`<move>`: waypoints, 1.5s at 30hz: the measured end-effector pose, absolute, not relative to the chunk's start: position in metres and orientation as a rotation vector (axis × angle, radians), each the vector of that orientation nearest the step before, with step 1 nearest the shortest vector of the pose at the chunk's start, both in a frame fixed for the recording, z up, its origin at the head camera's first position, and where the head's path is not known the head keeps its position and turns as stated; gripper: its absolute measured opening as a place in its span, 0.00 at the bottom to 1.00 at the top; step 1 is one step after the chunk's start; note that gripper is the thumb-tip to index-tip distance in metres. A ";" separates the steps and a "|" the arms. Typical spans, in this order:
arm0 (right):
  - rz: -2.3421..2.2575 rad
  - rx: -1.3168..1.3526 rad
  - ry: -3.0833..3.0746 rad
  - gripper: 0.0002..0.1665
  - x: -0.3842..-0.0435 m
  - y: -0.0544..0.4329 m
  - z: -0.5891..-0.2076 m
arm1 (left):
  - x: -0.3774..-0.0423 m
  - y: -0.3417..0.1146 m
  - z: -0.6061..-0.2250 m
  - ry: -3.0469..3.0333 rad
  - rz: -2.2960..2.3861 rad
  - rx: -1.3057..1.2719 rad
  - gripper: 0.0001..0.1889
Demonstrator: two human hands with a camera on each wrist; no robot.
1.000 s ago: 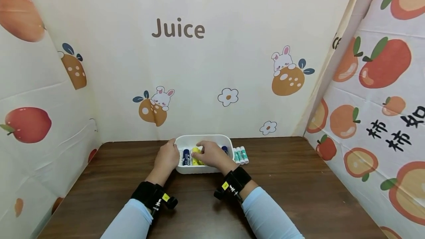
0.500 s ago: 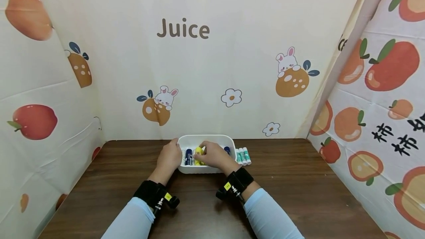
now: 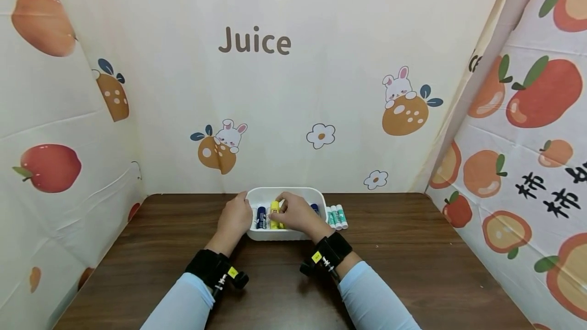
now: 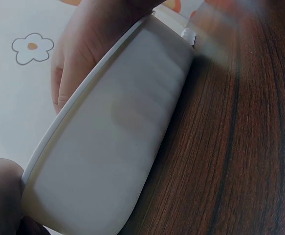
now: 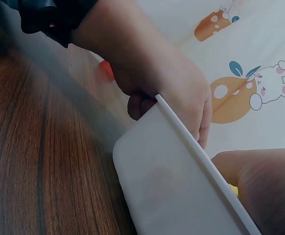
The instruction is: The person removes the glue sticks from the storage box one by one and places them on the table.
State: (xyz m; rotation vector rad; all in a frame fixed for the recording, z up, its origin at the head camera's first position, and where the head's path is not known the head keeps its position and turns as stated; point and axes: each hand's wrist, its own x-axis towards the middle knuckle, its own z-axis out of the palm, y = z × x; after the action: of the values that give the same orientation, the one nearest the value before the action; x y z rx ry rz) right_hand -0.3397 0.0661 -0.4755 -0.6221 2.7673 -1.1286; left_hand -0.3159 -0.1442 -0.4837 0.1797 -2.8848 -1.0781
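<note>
A white plastic bin (image 3: 279, 236) stands at the back of the table. My left hand (image 3: 235, 216) grips its left end, fingers curled over the rim, as the right wrist view also shows. My right hand (image 3: 295, 213) reaches inside the bin, thumb and fingers pinching a yellow glue stick (image 3: 274, 208). More yellow shows behind the fingers. To the left of it lies a navy glue stick (image 3: 261, 218), and another navy stick (image 3: 314, 208) lies at the right end. In the left wrist view the bin's front wall (image 4: 118, 122) hides the right fingertips.
Several white-and-green glue sticks (image 3: 337, 217) lie side by side on the brown wooden table (image 3: 390, 264), just right of the bin. A printed cloth wall (image 3: 275, 90) rises directly behind the bin, with cloth at both sides.
The yellow glue stick in my right fingers has straightened slightly and lines up more with the navy one. My left hand keeps its grip on the bin. The head view has shifted a little.
</note>
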 end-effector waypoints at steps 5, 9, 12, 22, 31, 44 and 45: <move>-1.133 -0.636 2.806 0.29 -0.338 0.068 -0.472 | -0.316 -0.145 -0.486 -2.876 -1.073 0.176 0.28; -1.126 -0.596 2.852 0.30 -0.338 0.072 -0.464 | -0.317 -0.146 -0.488 -2.875 -1.069 0.187 0.28; -1.154 -0.561 2.878 0.30 -0.338 0.078 -0.454 | -0.318 -0.146 -0.487 -2.878 -1.076 0.199 0.28; -1.266 -0.447 2.910 0.32 -0.340 0.114 -0.420 | -0.319 -0.145 -0.485 -2.884 -1.073 0.204 0.28; -1.259 -0.313 2.936 0.34 -0.352 0.156 -0.409 | -0.318 -0.146 -0.486 -2.870 -1.045 0.181 0.27; -1.051 -0.065 2.896 0.32 -0.363 0.211 -0.430 | -0.318 -0.147 -0.487 -2.859 -1.022 0.148 0.27; -1.028 -0.046 2.892 0.33 -0.364 0.216 -0.432 | -0.318 -0.147 -0.487 -2.860 -1.027 0.150 0.27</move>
State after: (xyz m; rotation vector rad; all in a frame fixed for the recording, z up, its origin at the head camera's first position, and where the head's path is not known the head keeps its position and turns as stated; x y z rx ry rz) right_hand -0.3639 0.2160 -0.4316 -0.0457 2.8924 -1.0282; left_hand -0.3182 -0.1470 -0.4871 0.1495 -2.8599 -1.0270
